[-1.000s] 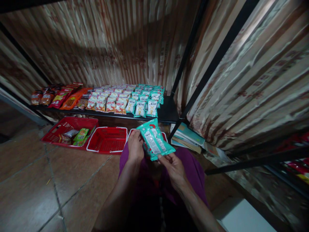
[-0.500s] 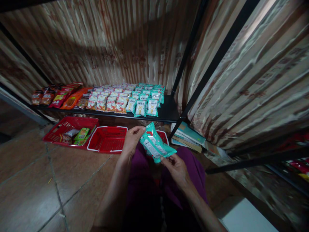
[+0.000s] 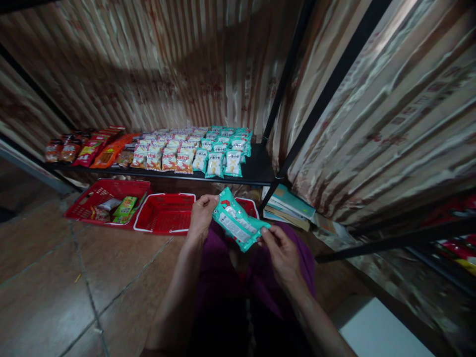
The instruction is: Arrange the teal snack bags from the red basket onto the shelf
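Observation:
A teal snack bag point(image 3: 238, 221) is stretched between my two hands above my knees, its printed back turned up. My left hand point(image 3: 202, 214) pinches the bag's upper left end. At the lower right end, my right hand point(image 3: 281, 251) grips a corner between thumb and fingers. Beyond the bag, similar teal snack bags point(image 3: 215, 163) stand in rows on a low black shelf point(image 3: 260, 166). Beside them are rows of white and orange snack bags point(image 3: 169, 157).
Red and orange packets point(image 3: 107, 148) fill the shelf's left part. Below stand a red basket point(image 3: 145, 187) holding several packets and another red basket point(image 3: 165, 213) with white handles. Books point(image 3: 292, 203) lie by the shelf's post. A white box-like surface point(image 3: 383, 332) is at lower right.
My right hand has shifted its hold from the bag's lower edge to its right corner. The bag has turned slightly. My left hand keeps its pinch.

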`<state>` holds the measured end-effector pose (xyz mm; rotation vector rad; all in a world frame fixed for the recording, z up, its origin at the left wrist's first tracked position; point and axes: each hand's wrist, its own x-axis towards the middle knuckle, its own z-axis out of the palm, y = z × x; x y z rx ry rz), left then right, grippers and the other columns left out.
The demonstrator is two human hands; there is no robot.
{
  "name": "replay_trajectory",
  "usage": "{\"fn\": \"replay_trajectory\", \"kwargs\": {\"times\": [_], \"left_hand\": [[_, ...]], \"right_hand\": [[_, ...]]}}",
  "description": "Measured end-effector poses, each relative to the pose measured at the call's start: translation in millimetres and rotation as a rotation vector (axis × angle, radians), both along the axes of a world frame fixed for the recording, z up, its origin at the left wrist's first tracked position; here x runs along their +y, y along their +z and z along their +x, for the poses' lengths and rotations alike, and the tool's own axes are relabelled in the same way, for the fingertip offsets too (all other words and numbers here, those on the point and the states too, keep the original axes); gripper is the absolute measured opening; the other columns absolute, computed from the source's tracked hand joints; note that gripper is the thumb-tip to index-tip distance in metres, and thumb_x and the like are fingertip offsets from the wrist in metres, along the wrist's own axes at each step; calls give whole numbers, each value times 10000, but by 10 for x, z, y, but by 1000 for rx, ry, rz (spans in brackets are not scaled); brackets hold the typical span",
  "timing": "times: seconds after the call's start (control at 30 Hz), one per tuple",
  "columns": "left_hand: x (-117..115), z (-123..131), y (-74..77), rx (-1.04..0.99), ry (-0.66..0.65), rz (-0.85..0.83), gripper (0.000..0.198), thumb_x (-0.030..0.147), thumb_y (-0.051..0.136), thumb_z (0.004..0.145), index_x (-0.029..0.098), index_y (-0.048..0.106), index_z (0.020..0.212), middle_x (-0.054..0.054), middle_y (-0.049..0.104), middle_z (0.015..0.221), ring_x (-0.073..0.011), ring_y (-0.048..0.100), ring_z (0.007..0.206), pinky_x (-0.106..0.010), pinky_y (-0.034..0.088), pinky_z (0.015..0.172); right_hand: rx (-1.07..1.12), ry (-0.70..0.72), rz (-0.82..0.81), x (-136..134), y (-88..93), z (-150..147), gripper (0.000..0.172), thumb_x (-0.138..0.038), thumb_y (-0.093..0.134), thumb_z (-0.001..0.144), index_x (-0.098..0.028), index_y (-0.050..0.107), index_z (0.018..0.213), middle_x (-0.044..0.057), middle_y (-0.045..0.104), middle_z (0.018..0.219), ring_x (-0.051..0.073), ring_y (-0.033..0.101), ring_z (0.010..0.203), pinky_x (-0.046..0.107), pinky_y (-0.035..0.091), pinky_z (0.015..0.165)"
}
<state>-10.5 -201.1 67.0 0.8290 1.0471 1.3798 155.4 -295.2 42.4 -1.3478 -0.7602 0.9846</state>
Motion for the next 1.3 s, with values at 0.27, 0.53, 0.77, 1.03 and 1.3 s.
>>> {"fn": "replay_trajectory", "kwargs": {"times": [0.27, 0.53, 0.77, 1.03, 1.3], "left_hand": [[-12, 48, -74, -42, 58, -15, 274, 393, 737, 605, 157, 598, 616, 45, 546, 552, -70, 447, 494, -199, 345, 519], [-28, 77, -38, -22, 24, -40, 310, 417, 734, 590, 149, 581, 620, 51, 531, 549, -65, 440, 491, -193, 339, 509], [-38, 69, -10, 44, 7, -46, 320, 436, 711, 584, 148, 575, 613, 62, 502, 524, -54, 396, 467, -189, 328, 495], [2, 99, -58, 115, 19, -56, 280, 416, 659, 589, 151, 572, 618, 62, 496, 532, -63, 401, 483, -197, 324, 498], [55, 40, -166, 305, 26, -38, 200, 346, 589, 652, 160, 562, 584, 49, 502, 544, -85, 427, 531, -201, 327, 524]], "right_hand": [[-104, 30, 41, -35, 120, -6, 322, -488, 667, 704, -199, 579, 594, -26, 542, 539, 132, 495, 552, 251, 388, 556], [-129, 12, 42, -10, 30, 20, 319, -481, 640, 713, -195, 548, 607, -31, 530, 538, 130, 490, 540, 251, 399, 543], [-631, -144, 199, 11, -97, 47, 386, -406, 589, 796, -202, 542, 1120, 94, 608, 1079, 213, 591, 903, 380, 507, 766], [-1270, -58, 612, -23, 35, 54, 266, -89, 504, 841, -208, 633, 1041, 97, 622, 1125, 247, 529, 1093, 442, 449, 923], [-1273, 112, 638, -32, -16, 29, 352, -161, 522, 863, -186, 580, 1210, 101, 629, 1196, 248, 521, 1160, 436, 456, 960]]}}
